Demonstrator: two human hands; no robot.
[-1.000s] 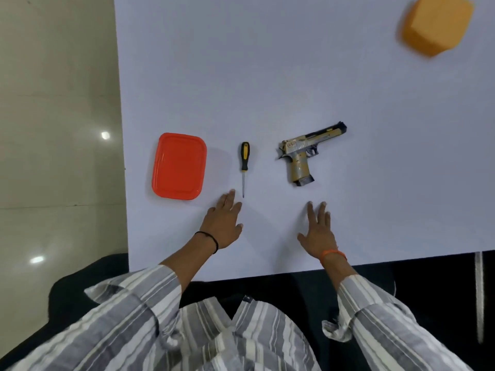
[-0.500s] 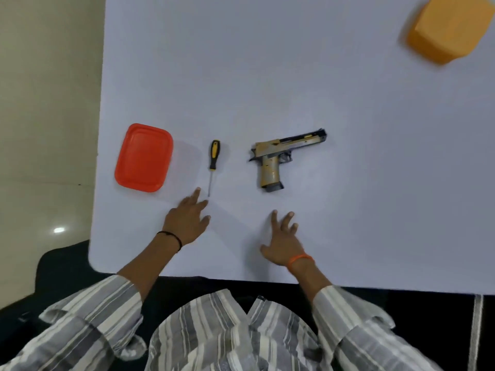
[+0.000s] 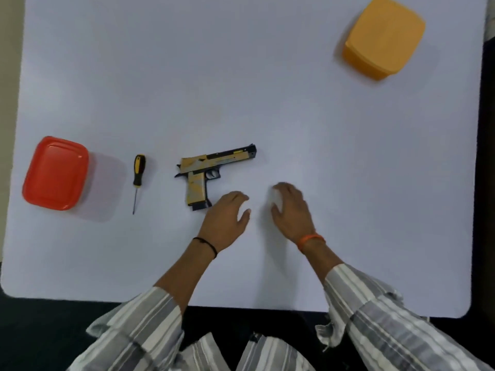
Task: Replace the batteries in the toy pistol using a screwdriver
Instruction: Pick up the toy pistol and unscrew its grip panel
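Observation:
A tan and black toy pistol (image 3: 207, 171) lies on its side on the white table (image 3: 241, 89), barrel pointing right, grip towards me. Left of it lies a screwdriver (image 3: 138, 178) with a yellow and black handle, its tip pointing at me. My left hand (image 3: 226, 218) hovers just right of the pistol's grip, fingers loosely curled, holding nothing. My right hand (image 3: 290, 210) is beside it, further right, also with nothing in it; its fingers are blurred.
A red lidded box (image 3: 56, 174) stands at the table's left edge, beyond the screwdriver. An orange lidded box (image 3: 384, 37) stands at the far right corner. The table's near edge runs just in front of my striped sleeves.
Both hands have moved right and forward, from below the screwdriver and pistol to just right of the pistol's grip. The view has shifted, so the objects sit further left in frame.

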